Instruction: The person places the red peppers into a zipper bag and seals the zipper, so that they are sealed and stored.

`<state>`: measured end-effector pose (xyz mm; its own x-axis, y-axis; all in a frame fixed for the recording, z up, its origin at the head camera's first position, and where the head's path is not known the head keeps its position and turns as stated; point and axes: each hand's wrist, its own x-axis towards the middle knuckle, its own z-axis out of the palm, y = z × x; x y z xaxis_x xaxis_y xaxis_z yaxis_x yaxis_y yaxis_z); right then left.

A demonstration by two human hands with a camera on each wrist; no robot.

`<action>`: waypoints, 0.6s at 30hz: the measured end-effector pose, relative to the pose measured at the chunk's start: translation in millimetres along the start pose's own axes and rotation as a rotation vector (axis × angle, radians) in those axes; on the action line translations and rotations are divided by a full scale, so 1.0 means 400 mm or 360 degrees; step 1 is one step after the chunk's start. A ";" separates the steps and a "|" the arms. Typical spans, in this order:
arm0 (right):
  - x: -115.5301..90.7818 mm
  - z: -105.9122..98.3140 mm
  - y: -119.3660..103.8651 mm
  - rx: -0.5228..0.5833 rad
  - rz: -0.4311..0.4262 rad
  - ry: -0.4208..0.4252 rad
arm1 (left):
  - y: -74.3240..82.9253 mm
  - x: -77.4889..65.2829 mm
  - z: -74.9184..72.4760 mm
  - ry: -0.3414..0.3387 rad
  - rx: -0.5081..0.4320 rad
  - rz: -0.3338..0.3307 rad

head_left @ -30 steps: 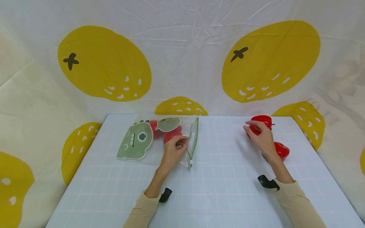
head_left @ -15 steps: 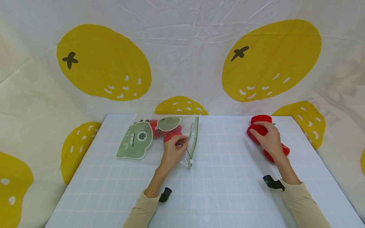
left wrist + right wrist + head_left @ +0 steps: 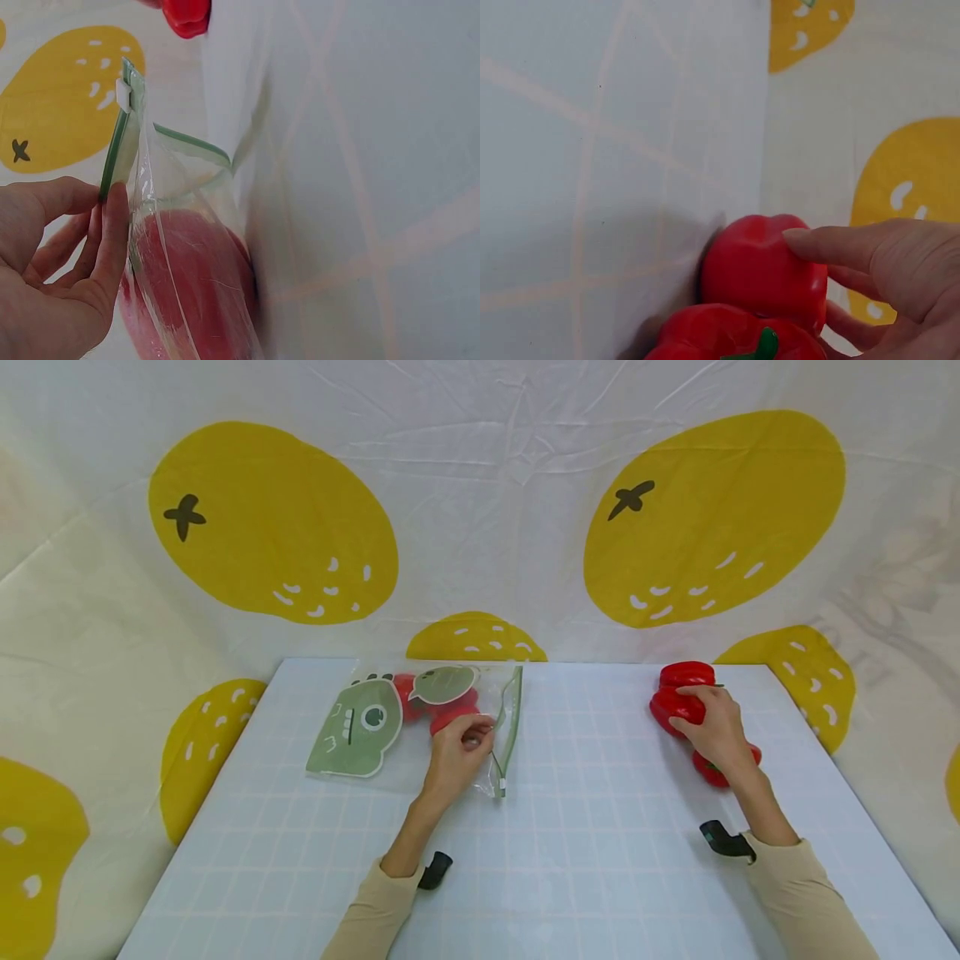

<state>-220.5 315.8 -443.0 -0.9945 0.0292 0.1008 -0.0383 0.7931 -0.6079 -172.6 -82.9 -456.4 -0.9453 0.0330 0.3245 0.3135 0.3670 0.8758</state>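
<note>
From my end I see the left hand point(image 3: 459, 752) pinching the green-edged mouth of the clear bag point(image 3: 356, 727) between thumb and fingers, with red things point(image 3: 453, 714) lying inside the bag. The right hand point(image 3: 716, 727) has its thumb and fingers bent round the middle red pepper point(image 3: 669, 708), which sits on the far right of the table point(image 3: 585, 852), between the back pepper point(image 3: 686, 674) and the front pepper point(image 3: 712, 770). On the right wrist feed one fingertip presses the gripped pepper's glossy skin while other fingers reach behind it; their exact contact there I cannot tell. I judge that pepper light and firm, but smooth enough to twist under a fingertip hold, so I favour a grip across its broad sides, with the pads well apart. The bag looks thin, limp and slick; its stiffer green strip point(image 3: 114, 154) strikes me as the surest place to pinch.
</note>
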 end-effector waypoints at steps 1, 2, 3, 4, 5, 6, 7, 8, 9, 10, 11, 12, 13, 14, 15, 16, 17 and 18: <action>0.000 -0.001 0.002 -0.0016 -0.0008 -0.0011 | 0.000 0.000 0.000 -0.0001 0.0000 0.0000; 0.000 -0.002 0.002 -0.0031 -0.0017 -0.0017 | -0.001 0.000 0.000 -0.0001 0.0000 0.0002; 0.000 -0.003 0.004 -0.0050 -0.0031 -0.0021 | -0.001 -0.001 0.000 -0.0001 0.0000 0.0004; 0.000 -0.004 0.004 -0.0066 -0.0042 -0.0023 | -0.001 -0.001 0.000 0.0000 0.0001 0.0006; -0.001 -0.004 0.004 -0.0083 -0.0052 -0.0022 | 0.000 0.000 0.000 0.0001 0.0001 0.0010; -0.001 -0.004 0.004 -0.0098 -0.0059 -0.0016 | 0.000 0.000 0.000 0.0003 0.0001 0.0014; -0.002 -0.004 0.003 -0.0110 -0.0061 -0.0009 | 0.000 0.001 0.000 0.0004 0.0001 0.0014; -0.003 -0.003 0.002 -0.0119 -0.0060 -0.0002 | 0.000 0.001 0.000 0.0005 0.0000 0.0016; -0.004 -0.003 0.002 -0.0127 -0.0059 0.0004 | 0.001 0.001 0.000 0.0005 -0.0002 0.0014; -0.005 -0.002 0.000 -0.0130 -0.0052 0.0010 | 0.001 0.002 0.000 0.0004 -0.0003 0.0015; -0.006 -0.001 -0.001 -0.0131 -0.0047 0.0017 | 0.002 0.003 0.000 0.0004 -0.0004 0.0013; -0.007 -0.001 -0.002 -0.0131 -0.0045 0.0023 | 0.002 0.003 0.000 0.0003 -0.0003 0.0010; -0.009 0.000 -0.003 -0.0128 -0.0041 0.0027 | 0.003 0.003 0.000 0.0004 -0.0002 0.0013; -0.010 0.000 -0.004 -0.0123 -0.0039 0.0033 | 0.004 0.003 0.000 0.0003 -0.0003 0.0014; -0.011 0.001 -0.005 -0.0116 -0.0039 0.0038 | 0.004 0.004 -0.001 0.0004 -0.0003 0.0014; -0.012 0.001 -0.006 -0.0107 -0.0037 0.0044 | 0.004 0.004 -0.001 0.0005 -0.0001 0.0015; -0.013 0.002 -0.007 -0.0097 -0.0037 0.0048 | 0.004 0.004 -0.001 0.0007 -0.0002 0.0016; -0.013 0.002 -0.007 -0.0087 -0.0041 0.0052 | 0.004 0.005 -0.001 0.0008 -0.0003 0.0020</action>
<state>-215.1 312.8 -442.4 -0.9895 0.0274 0.1419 -0.0575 0.8259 -0.5608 -173.9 -82.5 -454.1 -0.9409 0.0329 0.3370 0.3252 0.3650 0.8724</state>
